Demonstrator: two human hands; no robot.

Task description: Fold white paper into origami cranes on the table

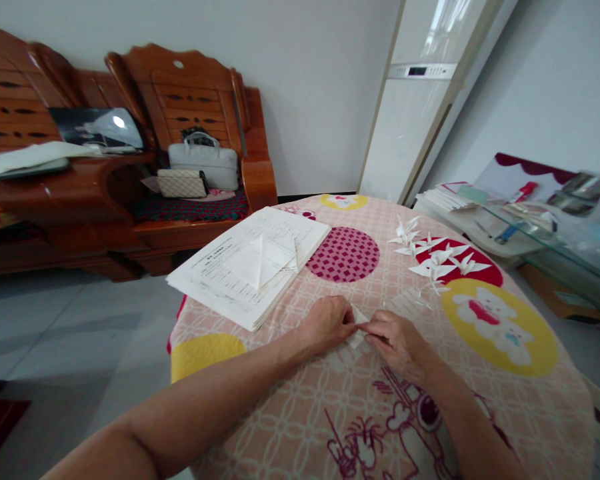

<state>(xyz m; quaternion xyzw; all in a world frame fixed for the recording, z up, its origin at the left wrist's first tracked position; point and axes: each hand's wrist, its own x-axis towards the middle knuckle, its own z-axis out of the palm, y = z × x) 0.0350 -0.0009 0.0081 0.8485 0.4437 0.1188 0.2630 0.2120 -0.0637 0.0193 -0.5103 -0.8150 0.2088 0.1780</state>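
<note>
A small white folded paper (pixel 356 341), creased and partly hidden by fingers, sits low over the cloth-covered tabletop (pixel 280 420); the left hand (pixel 330 320) and right hand (pixel 397 341) pinch its middle. Its long axis (as far as shows) runs away from the person, corners pointing near and far.

Gray handbag (pixel 215 163), quilted purse (pixel 181 183) on wooden chair (pixel 167 80); tall white appliance (pixel 405 117) by wall (pixel 325 100).

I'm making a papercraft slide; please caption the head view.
Left hand and right hand meet at a small folded white paper on a patterned tablecloth, with white origami cranes nearby.
</note>
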